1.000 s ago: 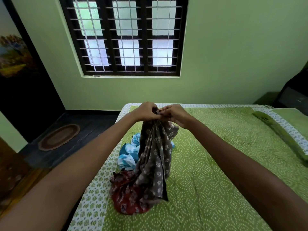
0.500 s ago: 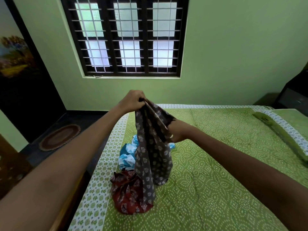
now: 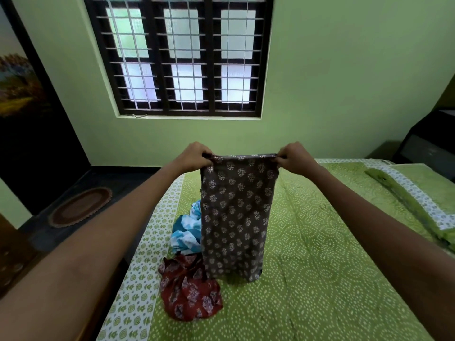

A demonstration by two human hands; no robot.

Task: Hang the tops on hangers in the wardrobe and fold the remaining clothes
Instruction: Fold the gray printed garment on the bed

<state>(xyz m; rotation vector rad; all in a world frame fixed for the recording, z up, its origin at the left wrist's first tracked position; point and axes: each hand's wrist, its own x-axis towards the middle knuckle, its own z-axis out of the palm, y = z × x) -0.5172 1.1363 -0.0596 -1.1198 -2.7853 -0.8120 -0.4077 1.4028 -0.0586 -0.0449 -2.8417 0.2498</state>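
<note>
Grey printed garment [image 3: 236, 217] now hangs flat and spread between both hands, above the near-left part of the bed [image 3: 332, 279]; a second ago it was a bunched twist with the two hands knuckle to knuckle at its top, and half a second ago the left hand was raised while the right slid down along one edge. That edge is now drawn taut and level. The left hand [image 3: 194, 156] pinches the top left corner with curled fingers, and the right hand [image 3: 295, 157] pinches the top right corner the same way. The cloth falls straight from that edge, and its lower hem appears to touch the bedsheet, though the contact is hard to confirm

Two other pieces lie crumpled on the bed beside it, unmoved over this second: a blue-and-white garment [image 3: 187, 230] just left of the hanging cloth and partly behind it, and a red floral garment [image 3: 189, 294] nearer the camera, its right side just under the grey hem

Judging by this, the shake-out is done and the piece is ready for sorting. Its shape, a plain panel with a banded top, suggests a bottom to fold rather than a top to hang, though that is not certain. Two crumpled pieces remain, so the task seems at an early stage
</note>
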